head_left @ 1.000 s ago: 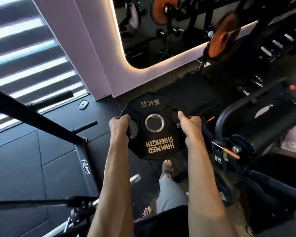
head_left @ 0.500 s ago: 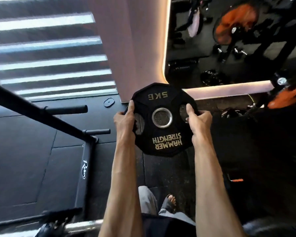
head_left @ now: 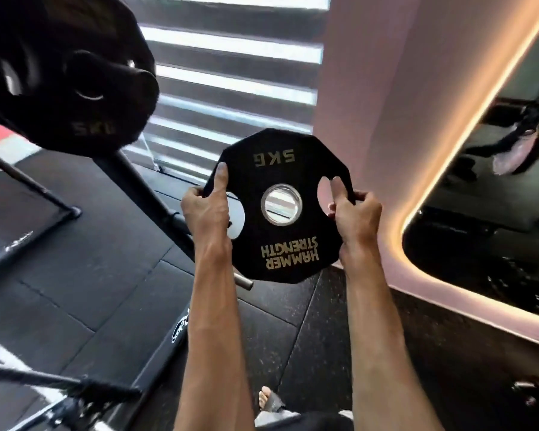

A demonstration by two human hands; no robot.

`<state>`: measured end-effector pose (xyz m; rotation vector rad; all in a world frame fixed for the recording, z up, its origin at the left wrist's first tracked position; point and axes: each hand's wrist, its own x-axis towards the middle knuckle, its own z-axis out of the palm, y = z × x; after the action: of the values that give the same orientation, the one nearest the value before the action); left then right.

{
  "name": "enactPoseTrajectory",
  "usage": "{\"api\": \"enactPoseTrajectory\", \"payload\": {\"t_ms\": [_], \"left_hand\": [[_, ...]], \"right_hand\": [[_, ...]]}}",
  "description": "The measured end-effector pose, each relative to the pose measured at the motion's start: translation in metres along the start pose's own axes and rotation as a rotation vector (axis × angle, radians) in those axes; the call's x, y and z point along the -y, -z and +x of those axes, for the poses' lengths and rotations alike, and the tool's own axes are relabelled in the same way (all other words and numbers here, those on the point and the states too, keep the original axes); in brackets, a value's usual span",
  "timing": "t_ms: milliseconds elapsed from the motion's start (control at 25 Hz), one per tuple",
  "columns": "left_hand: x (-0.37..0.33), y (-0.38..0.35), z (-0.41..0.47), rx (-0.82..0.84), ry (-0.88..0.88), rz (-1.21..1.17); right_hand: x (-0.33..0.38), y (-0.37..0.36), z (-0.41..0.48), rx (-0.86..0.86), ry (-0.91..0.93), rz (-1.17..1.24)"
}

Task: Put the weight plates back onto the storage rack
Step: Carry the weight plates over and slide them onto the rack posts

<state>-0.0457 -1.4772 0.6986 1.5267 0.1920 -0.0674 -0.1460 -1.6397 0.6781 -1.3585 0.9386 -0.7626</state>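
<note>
I hold a black 5 kg weight plate (head_left: 277, 169) with gold "Hammer Strength" lettering upright in front of me, its steel-ringed centre hole facing me. My left hand (head_left: 206, 213) grips its left edge through a grip slot, thumb up along the face. My right hand (head_left: 353, 216) grips the right edge through the other slot. Another black 5 kg plate (head_left: 75, 79) hangs on the black storage rack (head_left: 143, 188) at the upper left. A bare steel peg end (head_left: 245, 283) shows just below the held plate.
Black rubber floor tiles lie all around. A window with striped blinds (head_left: 231, 76) is straight ahead, a pink wall (head_left: 402, 104) beside it, and a lit-edged mirror (head_left: 495, 181) at the right. A barbell (head_left: 59, 390) crosses the lower left. My foot (head_left: 268, 399) is below.
I have turned left and raised the plate; the rack with its hung 5 kg plate has come into view at the upper left. Both hands keep the same grip.
</note>
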Motion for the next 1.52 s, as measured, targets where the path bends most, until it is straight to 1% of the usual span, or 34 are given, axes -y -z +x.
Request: {"api": "enactPoseTrajectory", "payload": {"t_ms": [120,160,240,280,400,520,640,760,880,1040,1160,1240,1400,1520], "left_hand": [[-0.026,-0.001,0.012,-0.146,-0.125,-0.023],[-0.035,-0.002,0.012,-0.221,-0.18,-0.026],[-0.053,-0.005,0.01,-0.426,-0.281,-0.032],[-0.06,-0.006,0.009,-0.509,-0.33,-0.071],[-0.084,-0.002,0.01,-0.667,-0.458,-0.151],[-0.105,0.015,0.019,-0.765,-0.538,-0.21],[-0.116,0.03,0.032,-0.821,-0.614,-0.235],[-0.12,0.036,0.042,-0.875,-0.68,-0.236],[-0.12,0.038,0.054,-0.906,-0.7,-0.23],[-0.117,0.038,0.071,-0.936,-0.712,-0.281],[-0.117,0.039,0.083,-0.983,-0.757,-0.256],[-0.118,0.043,0.093,-0.98,-0.772,-0.255],[-0.121,0.049,0.109,-0.963,-0.786,-0.252],[-0.124,0.052,0.116,-0.975,-0.789,-0.184]], "right_hand": [[0.031,-0.029,0.016,0.097,0.042,0.04],[0.04,-0.039,0.02,0.139,0.06,0.072],[0.056,-0.057,0.028,0.221,0.095,0.125],[0.064,-0.066,0.03,0.255,0.124,0.14],[0.086,-0.092,0.033,0.374,0.206,0.194],[0.102,-0.126,0.035,0.54,0.264,0.255],[0.111,-0.158,0.038,0.679,0.278,0.319],[0.117,-0.186,0.042,0.778,0.286,0.362],[0.115,-0.209,0.047,0.851,0.253,0.388],[0.111,-0.235,0.054,0.918,0.272,0.398],[0.108,-0.256,0.058,0.944,0.299,0.39],[0.106,-0.269,0.057,0.979,0.314,0.383],[0.106,-0.29,0.057,0.989,0.348,0.396],[0.104,-0.301,0.057,1.043,0.339,0.387]]}}
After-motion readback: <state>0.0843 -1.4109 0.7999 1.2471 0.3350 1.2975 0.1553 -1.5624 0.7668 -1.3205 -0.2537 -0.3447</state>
